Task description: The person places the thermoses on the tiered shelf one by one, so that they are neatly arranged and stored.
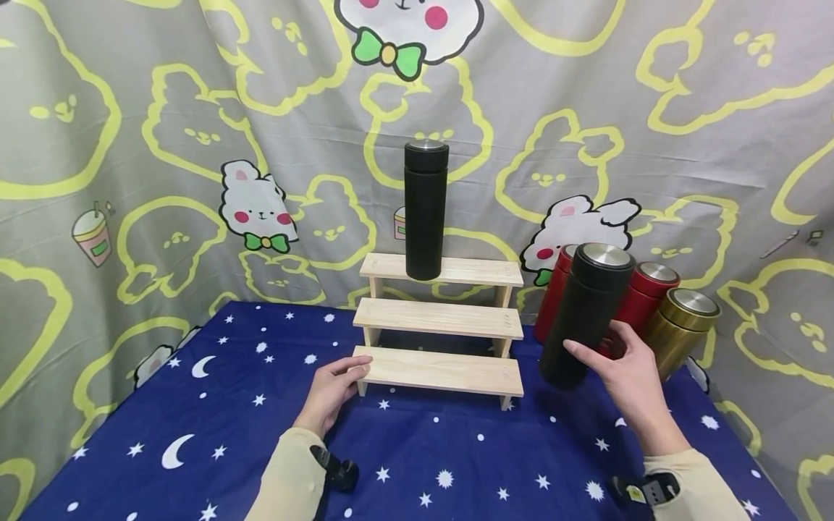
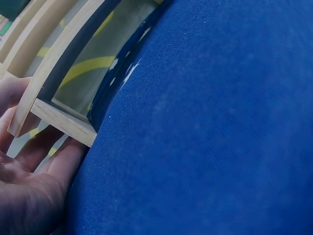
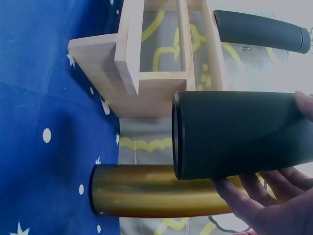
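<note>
At the left, the person's left hand (image 1: 332, 394) lies on the dark blue tablecloth printed with white stars and moons (image 1: 215, 427), its fingers loosely extended and its fingertips touching the left end of the lowest step of a pale, unfinished three-tier wooden step shelf (image 1: 443, 318); the left wrist view shows the thumb and fingers against the shelf's square-cut leg, with no closed grasp. On the top step stands a tall matte black cylindrical flask with a brushed metal cap (image 1: 426, 210), upright and near the middle. To the right of the shelf, the right hand (image 1: 625, 380) is wrapped around a second matte black cylindrical flask with a silver metal lid (image 1: 583, 315), fingers curled behind it and thumb in front; the flask tilts and, in the right wrist view, its base is clear of the cloth. Close behind it stand two glossy red metal flasks (image 1: 641, 300) and, just beside the hand, a shiny gold metal flask (image 1: 680, 329). A grey curtain with yellow rabbit outlines and white cartoon rabbits (image 1: 163, 145) hangs behind and at both sides.
</note>
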A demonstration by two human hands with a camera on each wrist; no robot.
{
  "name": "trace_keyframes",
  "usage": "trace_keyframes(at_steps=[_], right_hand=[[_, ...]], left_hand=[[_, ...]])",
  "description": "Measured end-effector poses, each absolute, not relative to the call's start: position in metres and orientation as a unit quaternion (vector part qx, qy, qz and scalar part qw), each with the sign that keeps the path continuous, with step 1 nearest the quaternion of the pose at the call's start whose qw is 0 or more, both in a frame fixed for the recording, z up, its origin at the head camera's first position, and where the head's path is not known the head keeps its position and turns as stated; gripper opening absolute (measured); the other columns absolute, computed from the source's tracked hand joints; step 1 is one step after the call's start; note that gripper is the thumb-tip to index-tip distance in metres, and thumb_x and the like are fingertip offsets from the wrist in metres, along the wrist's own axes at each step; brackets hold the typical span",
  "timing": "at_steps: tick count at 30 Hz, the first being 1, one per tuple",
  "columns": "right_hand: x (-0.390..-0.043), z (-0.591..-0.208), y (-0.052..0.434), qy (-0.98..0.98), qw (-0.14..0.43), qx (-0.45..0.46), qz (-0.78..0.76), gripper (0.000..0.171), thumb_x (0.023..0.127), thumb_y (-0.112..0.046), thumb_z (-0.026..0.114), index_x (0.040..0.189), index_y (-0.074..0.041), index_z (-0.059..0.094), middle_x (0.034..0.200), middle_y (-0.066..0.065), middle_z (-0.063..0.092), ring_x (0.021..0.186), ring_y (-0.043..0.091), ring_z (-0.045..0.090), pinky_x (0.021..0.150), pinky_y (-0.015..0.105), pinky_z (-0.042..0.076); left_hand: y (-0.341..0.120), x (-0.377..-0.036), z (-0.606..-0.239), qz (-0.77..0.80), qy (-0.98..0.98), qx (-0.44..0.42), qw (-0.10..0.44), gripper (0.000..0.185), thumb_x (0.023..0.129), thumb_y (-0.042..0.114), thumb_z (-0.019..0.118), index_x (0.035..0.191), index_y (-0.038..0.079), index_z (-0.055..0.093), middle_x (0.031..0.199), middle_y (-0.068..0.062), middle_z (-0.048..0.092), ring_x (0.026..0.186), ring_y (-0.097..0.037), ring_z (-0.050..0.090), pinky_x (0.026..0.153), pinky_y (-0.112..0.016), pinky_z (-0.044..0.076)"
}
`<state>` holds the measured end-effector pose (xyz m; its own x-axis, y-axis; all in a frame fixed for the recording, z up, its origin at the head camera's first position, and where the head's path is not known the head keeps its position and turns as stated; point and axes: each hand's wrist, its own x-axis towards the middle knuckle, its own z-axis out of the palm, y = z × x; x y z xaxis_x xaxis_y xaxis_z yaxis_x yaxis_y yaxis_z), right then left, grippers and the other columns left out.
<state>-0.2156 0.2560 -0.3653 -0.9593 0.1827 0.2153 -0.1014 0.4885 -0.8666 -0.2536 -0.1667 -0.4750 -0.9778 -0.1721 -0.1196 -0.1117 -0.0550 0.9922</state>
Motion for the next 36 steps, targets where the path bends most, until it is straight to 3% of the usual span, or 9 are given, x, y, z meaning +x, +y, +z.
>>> trace_keyframes(at_steps=[9, 20, 36], right_hand=[[-0.221, -0.357, 0.246, -0.846, 0.129, -0.005, 0.517, 0.078, 0.089, -0.045, 0.070, 0.149, -0.006, 0.037, 0.137, 0.020, 0.049, 0.120, 0.037, 0.048, 0.096, 0.059, 0.042], [-0.233, -0.345, 0.232, -0.845, 0.149, 0.011, 0.514, 0.072, 0.088, -0.045, 0.072, 0.143, -0.007, 0.045, 0.129, 0.013, 0.056, 0.113, 0.025, 0.053, 0.091, 0.037, 0.046], [-0.254, -0.328, 0.213, -0.838, 0.163, 0.038, 0.519, 0.075, 0.086, -0.046, 0.073, 0.143, -0.005, 0.046, 0.129, 0.015, 0.057, 0.114, 0.028, 0.054, 0.096, 0.047, 0.045]], left_hand=[[-0.166, -0.253, -0.473, -0.715, -0.692, 0.099, 0.019, 0.027, 0.089, 0.009, 0.073, 0.114, 0.000, 0.072, 0.136, -0.023, 0.053, 0.116, -0.033, 0.057, 0.097, -0.046, 0.046], [-0.166, -0.253, -0.474, -0.716, -0.690, 0.103, 0.019, 0.027, 0.088, 0.009, 0.073, 0.114, -0.001, 0.072, 0.135, -0.023, 0.053, 0.116, -0.033, 0.058, 0.097, -0.046, 0.046], [-0.167, -0.254, -0.477, -0.715, -0.692, 0.099, 0.021, 0.028, 0.089, 0.009, 0.072, 0.114, -0.001, 0.071, 0.135, -0.022, 0.053, 0.115, -0.032, 0.058, 0.097, -0.047, 0.046]])
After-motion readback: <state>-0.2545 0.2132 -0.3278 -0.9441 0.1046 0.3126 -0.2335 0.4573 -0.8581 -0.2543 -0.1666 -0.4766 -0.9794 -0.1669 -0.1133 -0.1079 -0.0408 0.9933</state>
